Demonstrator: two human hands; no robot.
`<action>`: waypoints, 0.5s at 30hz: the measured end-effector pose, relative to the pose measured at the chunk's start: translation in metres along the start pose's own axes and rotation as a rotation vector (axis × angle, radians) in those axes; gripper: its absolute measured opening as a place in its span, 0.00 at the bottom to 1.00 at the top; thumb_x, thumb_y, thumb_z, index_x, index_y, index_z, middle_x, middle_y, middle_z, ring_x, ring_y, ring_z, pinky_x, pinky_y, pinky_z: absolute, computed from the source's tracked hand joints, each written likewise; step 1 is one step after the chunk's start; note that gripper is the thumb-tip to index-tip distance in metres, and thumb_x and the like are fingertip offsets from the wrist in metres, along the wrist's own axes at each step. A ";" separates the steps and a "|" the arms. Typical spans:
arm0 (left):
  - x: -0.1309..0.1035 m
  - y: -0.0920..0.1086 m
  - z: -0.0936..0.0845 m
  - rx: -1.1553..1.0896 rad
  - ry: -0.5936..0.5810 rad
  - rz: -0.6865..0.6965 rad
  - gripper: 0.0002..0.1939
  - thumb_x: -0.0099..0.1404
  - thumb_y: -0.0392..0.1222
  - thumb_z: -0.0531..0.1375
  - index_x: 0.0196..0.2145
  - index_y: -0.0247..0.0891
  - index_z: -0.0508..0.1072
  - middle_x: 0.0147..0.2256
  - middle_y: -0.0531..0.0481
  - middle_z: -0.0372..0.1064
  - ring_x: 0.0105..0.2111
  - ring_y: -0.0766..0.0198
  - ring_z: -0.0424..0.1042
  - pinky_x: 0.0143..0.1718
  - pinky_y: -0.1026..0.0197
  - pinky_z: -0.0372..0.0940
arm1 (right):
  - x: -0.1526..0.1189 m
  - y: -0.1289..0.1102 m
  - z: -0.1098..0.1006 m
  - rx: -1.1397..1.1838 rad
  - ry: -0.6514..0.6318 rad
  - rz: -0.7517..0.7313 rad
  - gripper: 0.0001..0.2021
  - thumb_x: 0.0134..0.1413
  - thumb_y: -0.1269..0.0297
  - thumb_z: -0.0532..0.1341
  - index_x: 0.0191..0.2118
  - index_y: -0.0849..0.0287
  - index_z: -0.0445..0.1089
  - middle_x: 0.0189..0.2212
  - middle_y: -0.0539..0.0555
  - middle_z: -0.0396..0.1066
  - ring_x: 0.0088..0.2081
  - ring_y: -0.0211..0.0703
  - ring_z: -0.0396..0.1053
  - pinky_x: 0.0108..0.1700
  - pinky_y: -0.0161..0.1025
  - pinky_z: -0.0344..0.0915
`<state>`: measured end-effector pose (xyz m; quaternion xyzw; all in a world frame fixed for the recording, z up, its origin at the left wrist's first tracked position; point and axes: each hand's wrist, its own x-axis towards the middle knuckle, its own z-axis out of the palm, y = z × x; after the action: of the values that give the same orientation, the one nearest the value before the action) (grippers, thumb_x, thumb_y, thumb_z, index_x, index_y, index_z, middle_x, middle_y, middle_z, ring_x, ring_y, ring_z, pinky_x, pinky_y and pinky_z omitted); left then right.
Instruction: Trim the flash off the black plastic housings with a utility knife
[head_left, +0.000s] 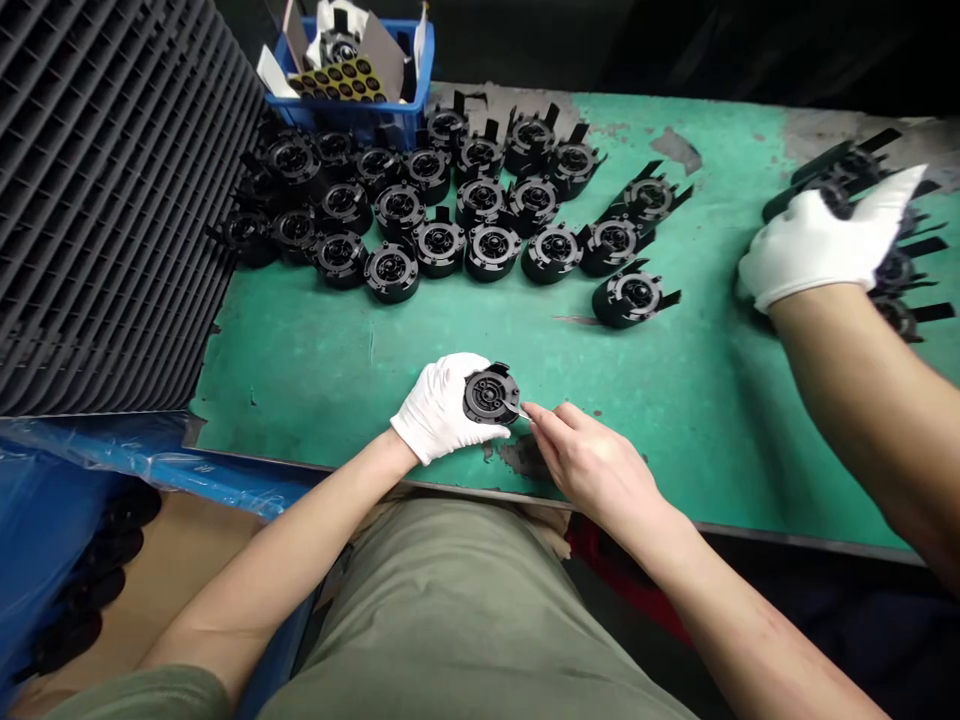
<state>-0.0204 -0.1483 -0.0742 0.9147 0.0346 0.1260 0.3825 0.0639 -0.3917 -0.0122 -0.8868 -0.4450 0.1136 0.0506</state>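
Note:
My left hand (444, 408), in a white glove, is wrapped round a round black part (489, 396) near the front edge of the green table (330, 350). The part's ringed face is turned up, and a black tab sticks out at its far side. My bare right hand (589, 450) pinches a thin metal tool (517, 411), whose tip meets the right side of that face. The tool's handle is hidden in my fingers. Several similar black parts (493, 248) stand in rows beyond my hands, and one (632, 296) sits a little apart to their right.
Gridded black trays (97, 190) are stacked at the left. A blue basket (420, 120) with scraps stands at the back. At the right, another person's gloved hand (817, 245) reaches over more black parts. A plastic-lined box (180, 540) is at lower left.

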 end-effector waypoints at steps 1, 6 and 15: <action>0.001 0.002 -0.001 0.000 -0.009 -0.009 0.50 0.47 0.66 0.83 0.60 0.41 0.72 0.55 0.38 0.78 0.56 0.40 0.81 0.61 0.41 0.75 | 0.001 -0.001 -0.002 -0.013 -0.011 0.000 0.25 0.83 0.53 0.44 0.62 0.51 0.77 0.34 0.53 0.70 0.30 0.42 0.66 0.30 0.42 0.53; 0.007 0.007 -0.004 -0.021 -0.038 -0.024 0.50 0.45 0.61 0.85 0.59 0.39 0.74 0.54 0.39 0.79 0.55 0.41 0.81 0.61 0.42 0.76 | 0.004 -0.003 -0.014 -0.123 -0.075 -0.031 0.17 0.80 0.60 0.50 0.52 0.52 0.77 0.32 0.53 0.67 0.28 0.42 0.59 0.28 0.43 0.44; 0.006 0.005 -0.003 -0.014 -0.056 -0.027 0.50 0.45 0.59 0.85 0.61 0.39 0.74 0.56 0.38 0.79 0.57 0.40 0.80 0.61 0.42 0.75 | 0.009 0.005 -0.015 -0.255 0.031 -0.213 0.14 0.69 0.76 0.57 0.52 0.58 0.76 0.31 0.53 0.68 0.31 0.44 0.62 0.31 0.44 0.46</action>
<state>-0.0152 -0.1484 -0.0672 0.9146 0.0353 0.0956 0.3913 0.0769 -0.3878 0.0003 -0.8356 -0.5464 0.0367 -0.0437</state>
